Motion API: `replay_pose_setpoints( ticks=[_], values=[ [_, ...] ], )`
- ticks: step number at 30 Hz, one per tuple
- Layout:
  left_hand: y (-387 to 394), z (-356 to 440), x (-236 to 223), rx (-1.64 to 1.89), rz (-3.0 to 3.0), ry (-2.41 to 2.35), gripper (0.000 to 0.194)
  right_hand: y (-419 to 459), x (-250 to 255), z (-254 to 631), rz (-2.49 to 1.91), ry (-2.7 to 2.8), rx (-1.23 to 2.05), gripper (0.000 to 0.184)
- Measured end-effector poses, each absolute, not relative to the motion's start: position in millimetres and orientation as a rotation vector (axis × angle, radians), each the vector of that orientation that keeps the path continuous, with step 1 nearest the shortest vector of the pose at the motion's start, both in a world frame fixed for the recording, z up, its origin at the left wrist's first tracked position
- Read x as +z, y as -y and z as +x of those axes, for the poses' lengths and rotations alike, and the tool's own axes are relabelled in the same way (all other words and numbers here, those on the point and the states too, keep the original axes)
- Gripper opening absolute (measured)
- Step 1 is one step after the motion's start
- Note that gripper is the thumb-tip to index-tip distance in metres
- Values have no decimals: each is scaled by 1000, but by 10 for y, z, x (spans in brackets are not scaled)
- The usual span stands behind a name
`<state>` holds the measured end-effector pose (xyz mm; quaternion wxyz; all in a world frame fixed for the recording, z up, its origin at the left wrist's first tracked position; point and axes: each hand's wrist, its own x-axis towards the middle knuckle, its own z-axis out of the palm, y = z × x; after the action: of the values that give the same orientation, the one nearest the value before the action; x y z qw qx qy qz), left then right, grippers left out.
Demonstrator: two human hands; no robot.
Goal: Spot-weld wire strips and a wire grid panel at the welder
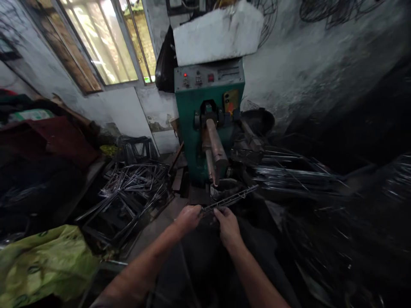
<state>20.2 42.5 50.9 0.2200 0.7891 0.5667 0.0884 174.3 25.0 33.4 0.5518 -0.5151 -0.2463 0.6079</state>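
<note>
Both my hands hold a narrow metal wire piece [231, 199] that slants up to the right in front of me. My left hand [189, 217] grips its near left end. My right hand [227, 223] pinches it a little further along. The far end of the wire piece reaches toward the lower arm of a green welding machine [208, 124], whose thick copper-coloured arm [215, 145] points at me. A white foam block [218, 36] lies on top of the machine.
A heap of bent metal wire frames [131, 188] lies on the floor at left. Stacked wire parts [289, 173] sit at right of the machine. A green plastic bag [41, 261] is at lower left. A window [105, 38] is in the back wall.
</note>
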Motion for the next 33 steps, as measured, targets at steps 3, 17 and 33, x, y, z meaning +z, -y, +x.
replay_pose_setpoints(
  ticks=[3,17,33],
  values=[
    [-473,216,434,253,2184,-1666,20,-309,271,1652,-1210,600,1277,41],
    [-626,294,504,323,2167,-1638,20,-457,261,1588,-1200,660,1064,41],
    [-912,378,368,437,2219,-1615,26,-729,291,1648,-1166,711,987,39]
  ],
)
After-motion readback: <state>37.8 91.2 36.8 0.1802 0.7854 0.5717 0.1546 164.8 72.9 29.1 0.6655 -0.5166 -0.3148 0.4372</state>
